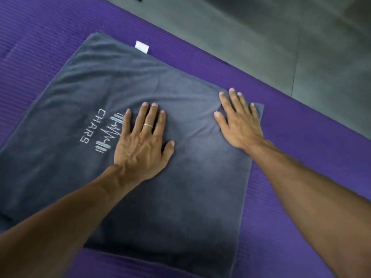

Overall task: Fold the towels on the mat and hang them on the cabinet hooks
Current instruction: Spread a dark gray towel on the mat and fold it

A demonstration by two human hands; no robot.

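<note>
Towel point(124, 81) flat on mat point(291, 137) | left hand point(143, 145), right hand point(240, 125) pressing it, fingers straight

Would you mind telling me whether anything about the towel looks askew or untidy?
Mostly tidy. The grey towel lies flat on the purple mat, but creases bunch by the right hand, and its white tag sticks out past the far edge.

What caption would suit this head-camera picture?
Both hands, left and right, press flat on a dark grey towel on a purple mat.
</note>
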